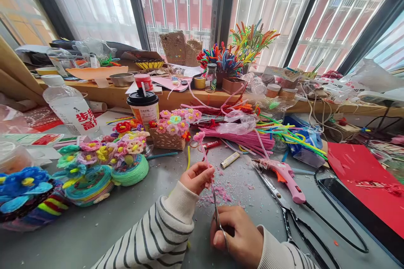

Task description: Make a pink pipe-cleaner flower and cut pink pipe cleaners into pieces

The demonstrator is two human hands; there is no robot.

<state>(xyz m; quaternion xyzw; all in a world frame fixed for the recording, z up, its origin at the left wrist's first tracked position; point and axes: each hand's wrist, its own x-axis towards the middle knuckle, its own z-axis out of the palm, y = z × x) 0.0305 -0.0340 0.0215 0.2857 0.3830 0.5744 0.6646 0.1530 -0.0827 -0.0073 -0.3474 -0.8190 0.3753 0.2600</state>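
Observation:
Pinched in the fingers of my left hand (197,178) is a pink pipe-cleaner flower (199,136), its blossom up and its stem running down into my grip. My right hand (238,229) is closed round the handles of small scissors (216,208). Their blades point up to just under my left fingertips; whether they touch the stem I cannot tell. Pink fluff (221,193) litters the grey table (167,227) around and behind the blades. Behind the held flower, a box of pink pipe-cleaner flowers (170,136) stands beside a drink cup (143,109).
At right lie a pink glue gun (284,174), large scissors (277,197), a phone (356,206) and red paper (366,176). Flower baskets (131,170) and a water bottle (71,107) stand left. A pink pipe-cleaner bundle (240,139) and a lighter (230,160) lie beyond my hands.

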